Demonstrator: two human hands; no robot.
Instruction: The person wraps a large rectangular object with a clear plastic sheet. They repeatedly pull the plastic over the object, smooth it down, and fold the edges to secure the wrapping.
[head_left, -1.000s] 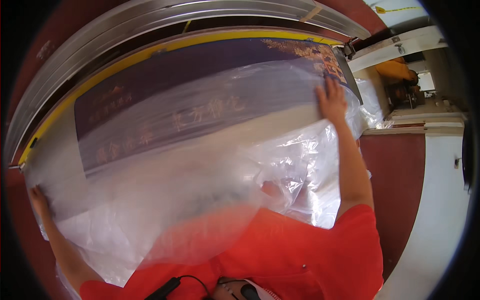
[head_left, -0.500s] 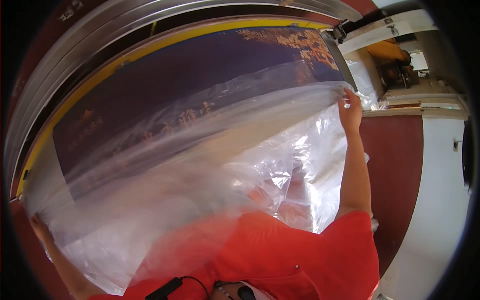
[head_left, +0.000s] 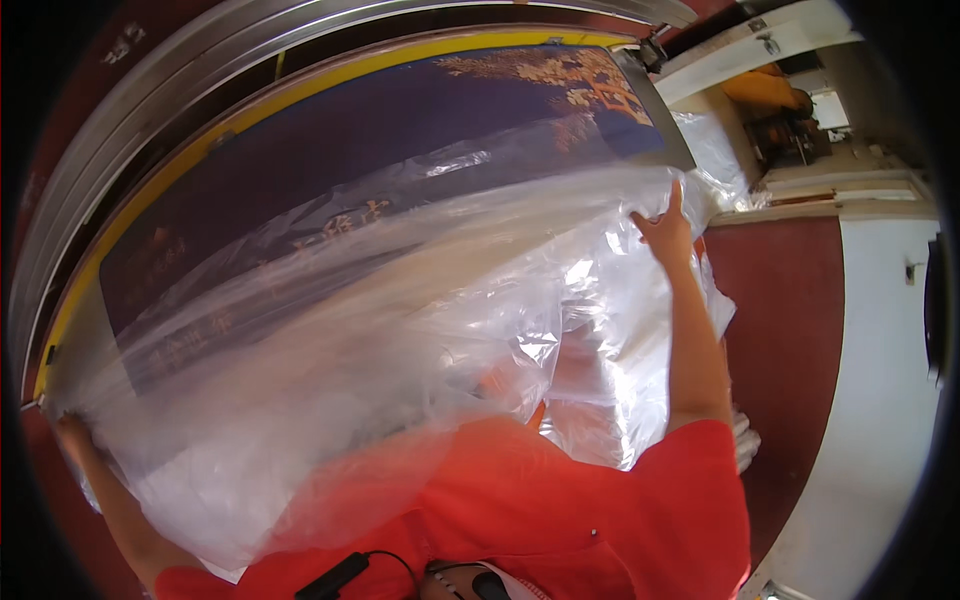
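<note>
A large sheet of clear plastic film point(head_left: 470, 330) spreads across the view, loose and wrinkled, between my body and a flat printed panel. It covers the near part of the dark purple panel point(head_left: 330, 140), which has orange tree artwork at its far right. At the far left, my left hand point(head_left: 76, 436) is closed at the film's edge, its fingertips partly blurred. On the right, my right hand point(head_left: 664, 232) lies against the film near the panel's right edge. Its thumb and forefinger are stretched apart; the other fingers are hard to make out.
Yellow edging point(head_left: 330, 55) borders the panel's far side, with curved metal rails point(head_left: 250, 38) beyond. More crumpled plastic point(head_left: 715, 150) lies past the right end. A dark red surface point(head_left: 775, 330) and a white one point(head_left: 880, 340) are at the right.
My right hand has shifted left and slightly nearer, its fingers spreading from a pinch at the film's edge. The film's folds have shifted. My left hand stays nearly in place.
</note>
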